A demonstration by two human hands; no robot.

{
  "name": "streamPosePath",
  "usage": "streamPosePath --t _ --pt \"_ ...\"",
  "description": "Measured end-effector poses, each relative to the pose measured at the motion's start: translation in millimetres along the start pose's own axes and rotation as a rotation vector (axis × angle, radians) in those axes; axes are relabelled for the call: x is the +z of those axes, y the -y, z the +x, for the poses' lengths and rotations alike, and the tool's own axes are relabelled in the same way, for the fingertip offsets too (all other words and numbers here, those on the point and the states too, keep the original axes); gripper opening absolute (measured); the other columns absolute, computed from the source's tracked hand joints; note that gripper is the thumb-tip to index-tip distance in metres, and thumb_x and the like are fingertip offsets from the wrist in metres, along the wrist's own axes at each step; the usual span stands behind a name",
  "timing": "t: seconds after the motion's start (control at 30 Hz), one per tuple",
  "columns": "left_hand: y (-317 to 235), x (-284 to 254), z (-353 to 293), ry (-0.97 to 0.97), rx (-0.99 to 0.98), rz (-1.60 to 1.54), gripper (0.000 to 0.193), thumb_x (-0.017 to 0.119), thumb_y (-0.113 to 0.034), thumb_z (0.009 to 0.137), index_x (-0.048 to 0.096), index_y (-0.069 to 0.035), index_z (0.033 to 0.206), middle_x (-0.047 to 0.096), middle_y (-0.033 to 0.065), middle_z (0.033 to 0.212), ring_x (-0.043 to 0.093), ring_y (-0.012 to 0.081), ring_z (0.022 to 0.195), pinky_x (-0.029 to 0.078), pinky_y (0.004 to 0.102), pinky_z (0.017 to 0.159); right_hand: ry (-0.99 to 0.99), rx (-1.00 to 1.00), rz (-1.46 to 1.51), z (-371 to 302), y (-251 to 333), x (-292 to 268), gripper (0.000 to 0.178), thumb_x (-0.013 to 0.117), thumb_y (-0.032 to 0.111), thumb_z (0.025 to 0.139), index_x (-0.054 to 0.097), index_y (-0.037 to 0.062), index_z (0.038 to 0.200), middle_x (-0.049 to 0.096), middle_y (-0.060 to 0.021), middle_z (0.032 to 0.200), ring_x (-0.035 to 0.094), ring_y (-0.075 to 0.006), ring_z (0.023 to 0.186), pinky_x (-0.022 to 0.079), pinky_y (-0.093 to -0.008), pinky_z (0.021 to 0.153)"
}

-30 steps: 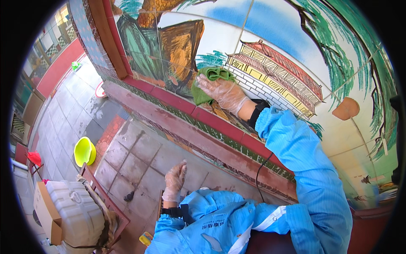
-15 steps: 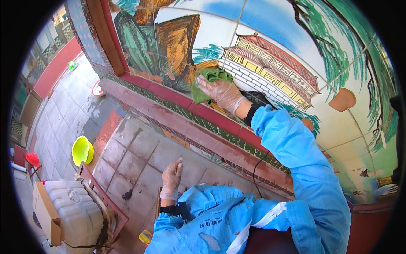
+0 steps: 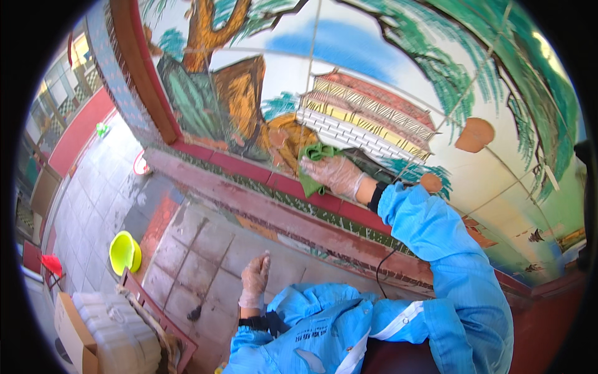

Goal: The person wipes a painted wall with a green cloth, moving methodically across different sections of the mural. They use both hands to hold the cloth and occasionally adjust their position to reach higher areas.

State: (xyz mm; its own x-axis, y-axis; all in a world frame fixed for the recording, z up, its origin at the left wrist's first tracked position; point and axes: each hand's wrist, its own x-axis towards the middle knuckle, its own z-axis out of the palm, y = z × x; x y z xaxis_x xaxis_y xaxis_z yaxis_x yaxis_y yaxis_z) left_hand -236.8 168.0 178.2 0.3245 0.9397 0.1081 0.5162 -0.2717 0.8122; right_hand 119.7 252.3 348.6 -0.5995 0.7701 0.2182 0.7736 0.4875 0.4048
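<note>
My right hand point(image 3: 336, 175), in a clear plastic glove, presses a bunched green cloth point(image 3: 309, 184) against the lower part of a painted tile mural point(image 3: 367, 112). The cloth lies just below the painted building with the red roof, and its lower corner hangs over the red border point(image 3: 249, 179). My right arm reaches across in a blue sleeve. My left hand point(image 3: 254, 279), also in a clear glove, is held low in front of me with its fingers curled in. It touches nothing that I can see, and nothing shows in it.
A projecting ledge point(image 3: 293, 218) runs below the mural. On the paved floor at left stand a yellow-green basin point(image 3: 124, 252) and a wooden chair point(image 3: 159, 311) beside a whitish plastic container point(image 3: 115, 327) and a cardboard box point(image 3: 71, 330). A dark cable point(image 3: 381, 268) hangs near my right sleeve.
My right hand has slid the green cloth down the mural, from beside the painted building to the red border. My left hand stays curled at nearly the same place. The view has shifted slightly.
</note>
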Motion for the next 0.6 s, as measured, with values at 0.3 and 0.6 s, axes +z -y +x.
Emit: streamPosePath --t 0.3,0.6 --pt "-10 21 13 0.022 0.106 -0.037 0.029 0.058 -0.035 0.097 0.072 -0.013 0.110 0.070 0.0169 0.096 0.067 0.0373 0.089 0.053 0.0429 0.077 -0.063 -0.050 -0.246 -8 -33 -72 0.049 0.052 0.009 0.082 0.056 0.0085 0.132 0.045 -0.0082 0.149 0.054 -0.0207 0.125 0.050 -0.0326 0.097" --pt "-12 21 12 0.037 0.094 -0.027 0.027 0.060 -0.031 0.096 0.072 -0.012 0.110 0.070 0.0187 0.095 0.067 0.0378 0.088 0.053 0.0435 0.076 -0.236 0.016 -0.384 29 -83 -199 0.050 0.053 0.007 0.087 0.052 0.0143 0.137 0.047 -0.0072 0.149 0.047 -0.0238 0.135 0.040 -0.0371 0.110"
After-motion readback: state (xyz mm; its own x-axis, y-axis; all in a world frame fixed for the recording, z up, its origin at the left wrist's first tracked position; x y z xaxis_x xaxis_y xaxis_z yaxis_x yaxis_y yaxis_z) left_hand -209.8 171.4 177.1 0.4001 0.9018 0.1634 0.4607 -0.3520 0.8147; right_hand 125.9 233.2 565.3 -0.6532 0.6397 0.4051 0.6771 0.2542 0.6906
